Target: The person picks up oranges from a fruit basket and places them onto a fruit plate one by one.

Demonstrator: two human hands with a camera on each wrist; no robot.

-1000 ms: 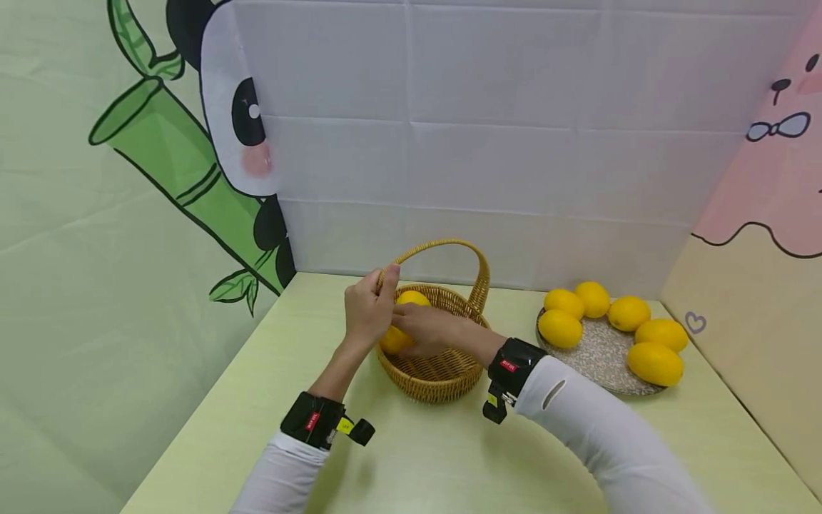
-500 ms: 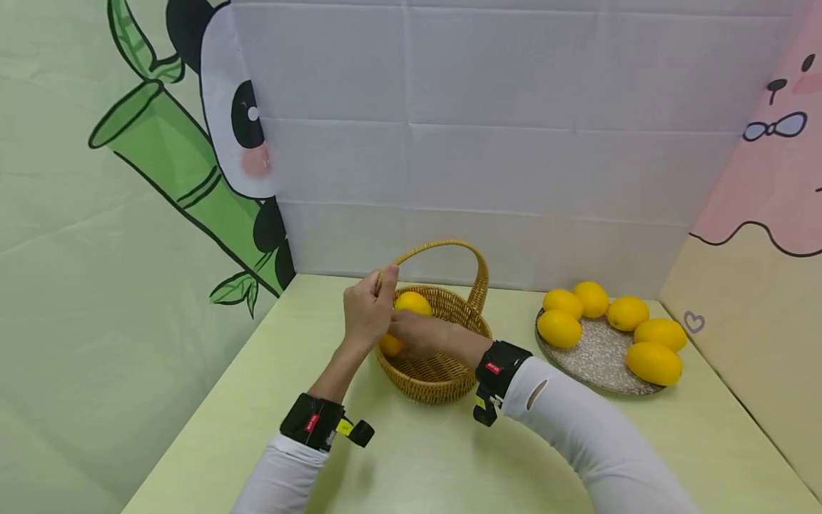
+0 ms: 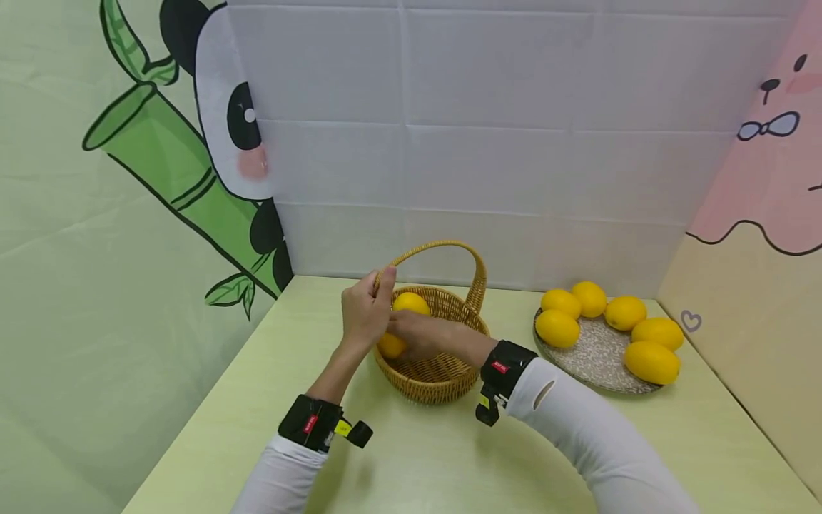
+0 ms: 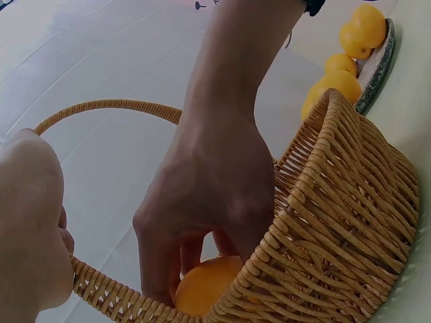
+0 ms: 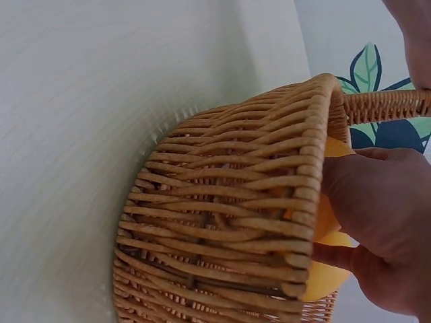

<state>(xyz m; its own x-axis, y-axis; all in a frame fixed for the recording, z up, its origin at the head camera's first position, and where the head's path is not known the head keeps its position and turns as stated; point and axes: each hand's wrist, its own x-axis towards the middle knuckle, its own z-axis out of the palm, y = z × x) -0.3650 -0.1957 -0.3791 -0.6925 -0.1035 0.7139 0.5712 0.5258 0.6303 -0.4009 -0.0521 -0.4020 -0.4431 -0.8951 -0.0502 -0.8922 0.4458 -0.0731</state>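
Note:
A round wicker basket (image 3: 437,391) with a tall arched handle (image 3: 474,282) stands on the table. My left hand (image 3: 366,308) grips the left side of that handle. Inside the basket is my right hand (image 3: 417,333), its fingers curled round a lemon (image 4: 207,285) in the left wrist view. At least two lemons lie in there: one shows behind the hand (image 3: 411,303), another in front of it (image 3: 390,346). In the right wrist view the basket wall (image 5: 222,202) hides the fingertips and part of the yellow fruit (image 5: 324,276).
To the right stands a speckled plate (image 3: 594,357) with several lemons (image 3: 651,362) along its rim. A pale wall (image 3: 411,164) closes off the back of the table (image 3: 411,457). Printed cloth panels hang on the left and right.
My right hand and forearm have shifted slightly left and lower in the basket, uncovering more of the rear lemon. The left hand keeps its grip on the handle. The plate's lemons stay put.

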